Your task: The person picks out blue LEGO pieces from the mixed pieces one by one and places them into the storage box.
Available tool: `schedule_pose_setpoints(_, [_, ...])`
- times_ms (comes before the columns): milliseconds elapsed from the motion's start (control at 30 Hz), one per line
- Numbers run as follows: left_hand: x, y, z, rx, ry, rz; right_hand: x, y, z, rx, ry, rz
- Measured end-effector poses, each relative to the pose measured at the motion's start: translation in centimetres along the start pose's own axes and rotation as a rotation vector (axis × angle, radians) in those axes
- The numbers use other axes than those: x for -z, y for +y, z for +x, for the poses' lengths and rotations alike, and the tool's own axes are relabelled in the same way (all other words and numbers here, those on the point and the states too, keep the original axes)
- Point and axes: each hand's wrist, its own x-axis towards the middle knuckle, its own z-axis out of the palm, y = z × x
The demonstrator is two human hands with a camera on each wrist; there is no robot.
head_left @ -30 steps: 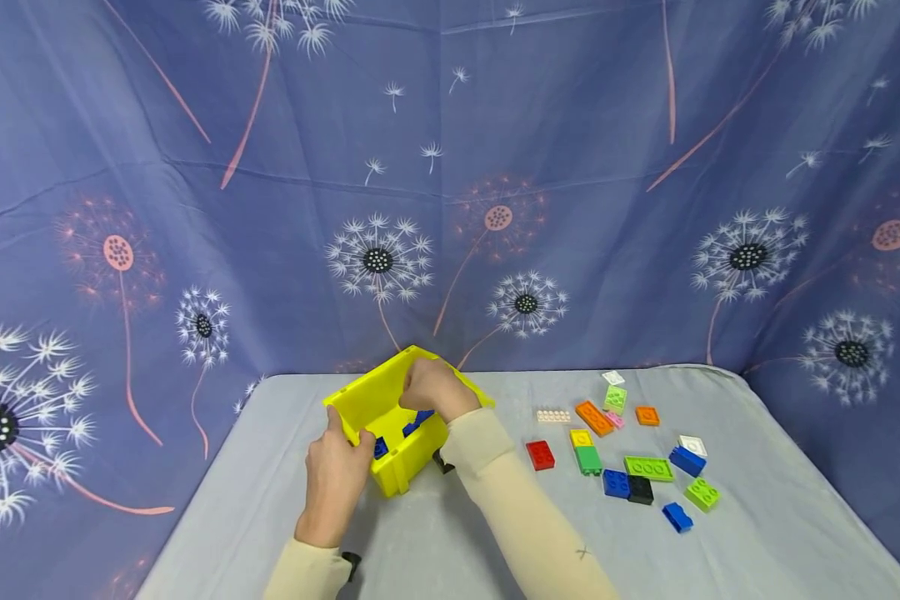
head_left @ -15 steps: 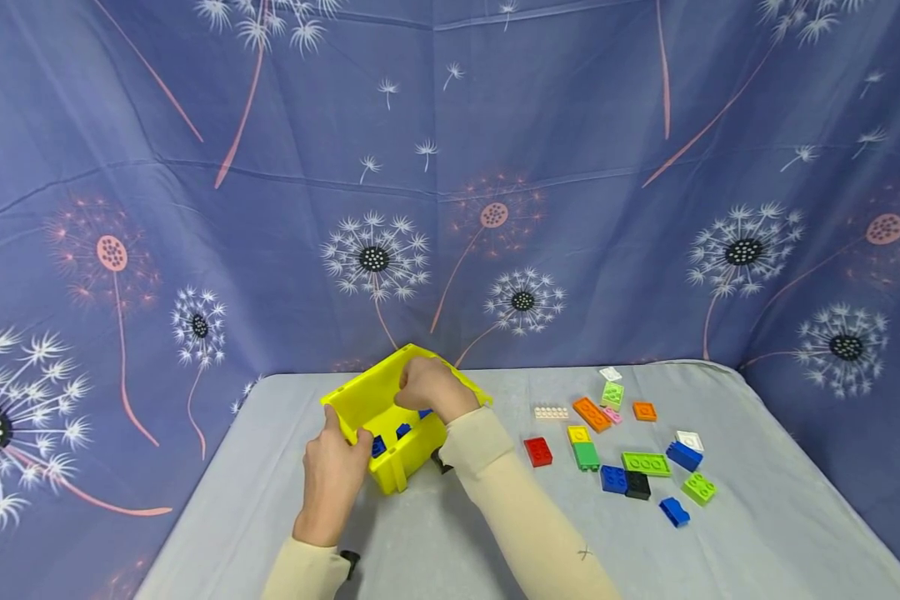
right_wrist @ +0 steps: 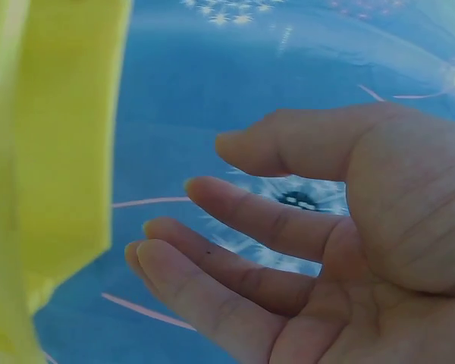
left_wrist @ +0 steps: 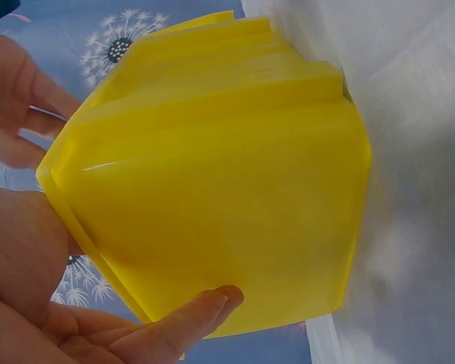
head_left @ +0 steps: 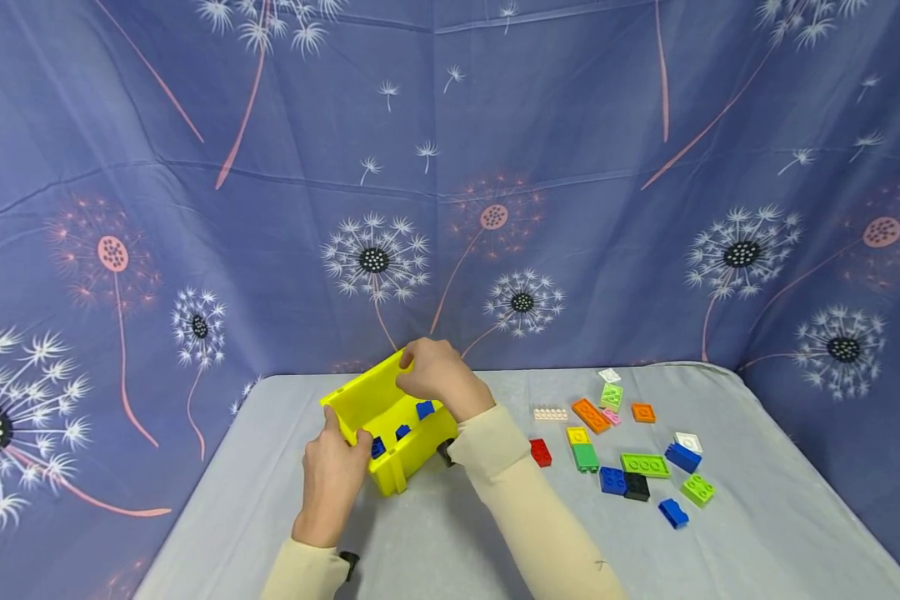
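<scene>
I see the yellow bin [head_left: 416, 458] at lower centre of my head view, blue bricks [head_left: 425, 409] inside, the left hand [head_left: 335, 467] clamping its left end with fingers. The right hand [head_left: 444, 373] hangs at its upper right, fingers apart; loose bricks [head_left: 644, 465] lie lower right on the desk [head_left: 435, 550].

Softly and evenly lit in the head view, with diffuse shadows on the grey table [head_left: 429, 558] between the cream sleeves [head_left: 543, 521]. Hazier in the left wrist view, with a thin glint on the yellow bin [left_wrist: 212, 186]; blurred in the right wrist view, with pale sheen across the dandelion-print cloth [right_wrist: 182, 98].
</scene>
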Motion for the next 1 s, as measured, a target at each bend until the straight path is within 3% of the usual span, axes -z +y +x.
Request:
schedule_pose_setpoints(467, [0.1,0.1,0.0,0.004,-0.011,0.003,3.2,0.8,-4.7,0.112,0.217,0.041])
schedule_pose_setpoints(1000, [0.2,0.1,-0.1,0.011,-0.01,0.007,3.7,3.7,-8.5,0.128,0.307,0.013])
